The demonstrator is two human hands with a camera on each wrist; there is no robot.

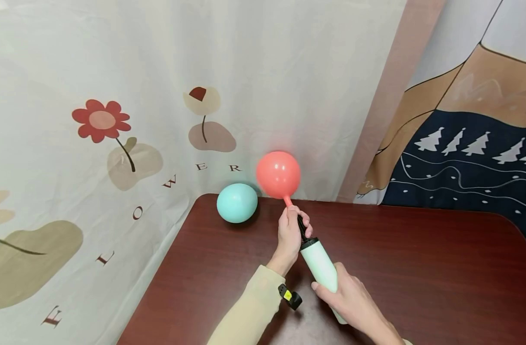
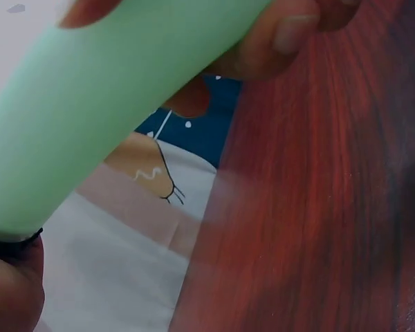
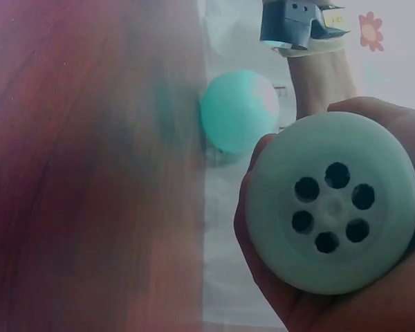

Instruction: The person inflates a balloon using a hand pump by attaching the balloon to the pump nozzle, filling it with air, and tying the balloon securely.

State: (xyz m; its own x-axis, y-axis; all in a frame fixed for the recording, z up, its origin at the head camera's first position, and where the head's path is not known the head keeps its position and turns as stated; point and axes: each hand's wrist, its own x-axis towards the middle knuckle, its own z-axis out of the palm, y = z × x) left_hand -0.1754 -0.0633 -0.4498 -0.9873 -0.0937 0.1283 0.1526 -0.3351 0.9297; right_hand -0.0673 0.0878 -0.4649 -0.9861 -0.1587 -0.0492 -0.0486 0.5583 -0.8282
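A partly inflated coral-red balloon (image 1: 278, 174) sits on the black nozzle end of a pale green hand pump (image 1: 320, 263). My left hand (image 1: 292, 231) grips the balloon's neck and the nozzle together. Lower down, my right hand (image 1: 353, 297) holds the pump's green barrel, its thumb along the near side. In the right wrist view the pump's round end cap (image 3: 334, 200) with several dark holes faces the camera, fingers wrapped around it. The left wrist view shows the green barrel (image 2: 104, 104) close up. How the neck fits over the nozzle is hidden by the left fingers.
An inflated turquoise balloon (image 1: 237, 203) rests at the back left of the dark red-brown table (image 1: 418, 268). Behind the table hangs a pale curtain (image 1: 288, 86) printed with flowers and letters. A patterned cloth (image 1: 470, 158) hangs at the right. A black camera band (image 1: 290, 296) sits on the left wrist.
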